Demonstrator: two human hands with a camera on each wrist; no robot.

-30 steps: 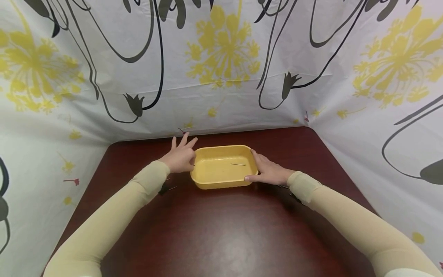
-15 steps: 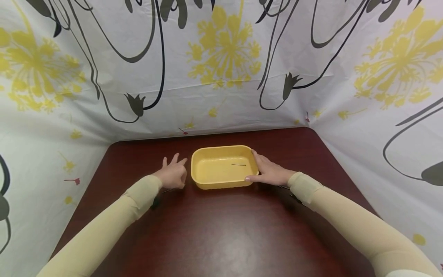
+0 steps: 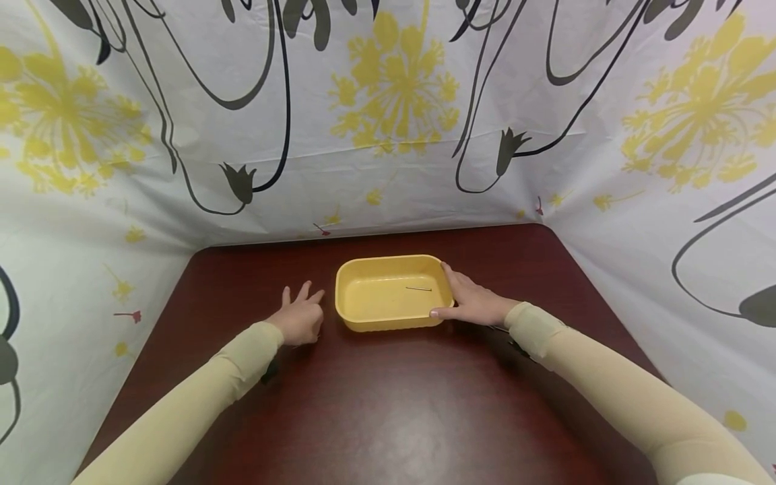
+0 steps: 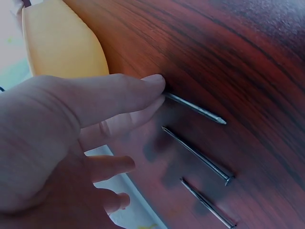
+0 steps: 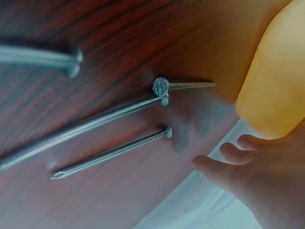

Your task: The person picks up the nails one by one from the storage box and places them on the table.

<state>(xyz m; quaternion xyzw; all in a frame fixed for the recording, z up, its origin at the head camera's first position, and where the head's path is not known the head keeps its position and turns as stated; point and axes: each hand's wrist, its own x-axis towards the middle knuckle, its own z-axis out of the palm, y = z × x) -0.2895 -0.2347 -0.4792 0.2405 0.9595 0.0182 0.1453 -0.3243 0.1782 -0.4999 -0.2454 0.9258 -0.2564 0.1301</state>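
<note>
In the left wrist view, my left hand [image 3: 297, 323] pinches a steel nail [image 4: 198, 109] by one end between thumb and index finger. Its pointed end sticks out low over the table; the other end is hidden by the fingertips. Two more nails [image 4: 198, 155] lie beside it, roughly parallel. The yellow plastic tray [image 3: 388, 324] stands right of this hand, with a single nail [image 3: 418, 289] on its floor. Against the tray's right end rests my right hand [image 3: 475, 301], thumb along the front rim and fingers extended at the far corner.
Several loose nails [image 5: 112, 152] lie on the table beneath the right wrist, some touching or crossing in that view. The dark red wooden table [image 3: 388, 397] meets a flower-printed white cloth [image 3: 376, 175] at its back and sides.
My left hand has come away from the tray's left rim, moving left and down to the nails on the table. The right hand and the tray keep their place.
</note>
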